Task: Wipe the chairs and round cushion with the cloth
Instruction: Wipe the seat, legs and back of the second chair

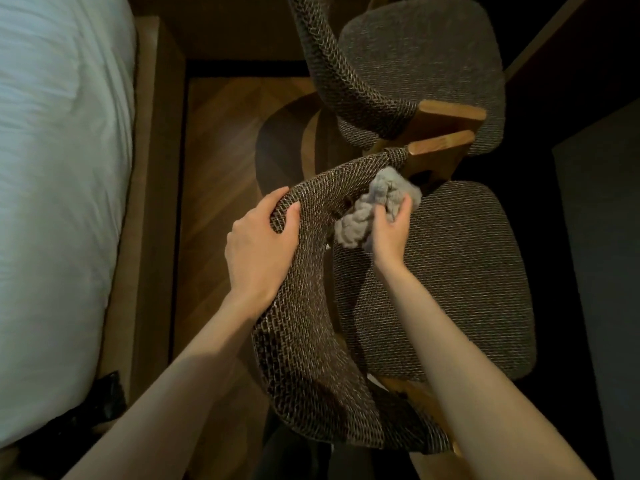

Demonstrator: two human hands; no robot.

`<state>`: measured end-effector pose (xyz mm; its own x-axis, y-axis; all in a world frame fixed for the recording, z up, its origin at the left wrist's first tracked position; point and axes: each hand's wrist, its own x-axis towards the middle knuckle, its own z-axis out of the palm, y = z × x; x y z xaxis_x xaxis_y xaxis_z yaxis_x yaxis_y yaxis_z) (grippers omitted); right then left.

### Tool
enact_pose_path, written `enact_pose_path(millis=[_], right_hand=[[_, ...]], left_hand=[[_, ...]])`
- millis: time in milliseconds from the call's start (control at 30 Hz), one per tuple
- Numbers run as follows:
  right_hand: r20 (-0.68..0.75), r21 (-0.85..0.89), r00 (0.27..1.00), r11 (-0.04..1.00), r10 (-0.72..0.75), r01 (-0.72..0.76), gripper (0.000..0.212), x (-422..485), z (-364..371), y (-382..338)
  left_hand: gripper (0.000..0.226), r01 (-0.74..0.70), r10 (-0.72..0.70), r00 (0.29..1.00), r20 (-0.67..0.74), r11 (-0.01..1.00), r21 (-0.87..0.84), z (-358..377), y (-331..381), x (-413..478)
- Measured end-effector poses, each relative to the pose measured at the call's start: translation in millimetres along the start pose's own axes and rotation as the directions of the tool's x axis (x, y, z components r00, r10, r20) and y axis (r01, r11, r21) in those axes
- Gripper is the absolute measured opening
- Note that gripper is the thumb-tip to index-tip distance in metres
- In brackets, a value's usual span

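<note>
Two woven-backed chairs stand close together. The left hand curls over the near chair's backrest rim; just right of it, the right hand clutches a bunched grey cloth, seemingly pressed against the backrest's inner face.

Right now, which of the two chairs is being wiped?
The nearer chair: the left hand grips its woven backrest while the right hand holds the grey cloth against it. The farther chair is untouched.
</note>
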<state>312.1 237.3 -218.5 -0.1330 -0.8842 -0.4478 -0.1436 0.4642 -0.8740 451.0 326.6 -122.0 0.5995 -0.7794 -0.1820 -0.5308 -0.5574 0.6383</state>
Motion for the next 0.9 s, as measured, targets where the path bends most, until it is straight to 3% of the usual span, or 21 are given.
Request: enact_pose_path(millis=[100, 200, 300, 433, 567, 600, 700, 733, 900], right_hand=[[0.024, -0.011, 0.998, 0.999, 0.051, -0.051, 0.060, 18, 37, -2], [0.000, -0.039, 1.000, 0.999, 0.005, -0.005, 0.057, 10, 51, 3], [0.213, -0.030, 0.977, 0.999, -0.028, 0.035, 0.047, -17, 41, 16], [0.526, -0.191, 0.849, 0.979, 0.042, 0.069, 0.049, -69, 14, 35], [0.729, -0.245, 0.670, 0.968, 0.142, 0.061, 0.035, -89, -23, 27], [0.720, -0.231, 0.681, 0.971, 0.131, 0.058, 0.035, -89, -28, 21], [0.454, -0.036, 0.891, 0.999, -0.006, 0.025, 0.031, -68, -26, -4], [0.372, 0.016, 0.928, 0.999, -0.039, 0.036, 0.031, -56, -20, -15], [0.345, -0.093, 0.936, 0.990, -0.070, 0.108, 0.043, -36, 34, -38]], left_hand=[[0.041, -0.005, 0.005, 1.000, -0.022, 1.000, 0.007, 1, -2, 2], [0.041, -0.003, 0.003, 1.000, -0.025, 1.000, 0.009, 3, -4, 3], [0.040, -0.003, 0.003, 0.999, -0.036, 1.000, 0.005, 3, -4, 4], [0.041, -0.017, 0.017, 0.999, -0.042, 1.000, 0.015, 2, -4, 4], [0.040, -0.015, 0.016, 0.999, -0.045, 0.999, 0.029, 1, -3, 3], [0.039, -0.007, 0.008, 0.999, -0.047, 1.000, 0.022, 1, -2, 3], [0.038, 0.011, -0.012, 0.999, -0.037, 0.999, -0.031, 0, -6, 3], [0.039, 0.019, -0.020, 1.000, -0.022, 0.997, -0.070, 0, -9, 4], [0.041, 0.103, -0.057, 0.981, 0.187, 0.963, -0.248, -2, -27, 5]])
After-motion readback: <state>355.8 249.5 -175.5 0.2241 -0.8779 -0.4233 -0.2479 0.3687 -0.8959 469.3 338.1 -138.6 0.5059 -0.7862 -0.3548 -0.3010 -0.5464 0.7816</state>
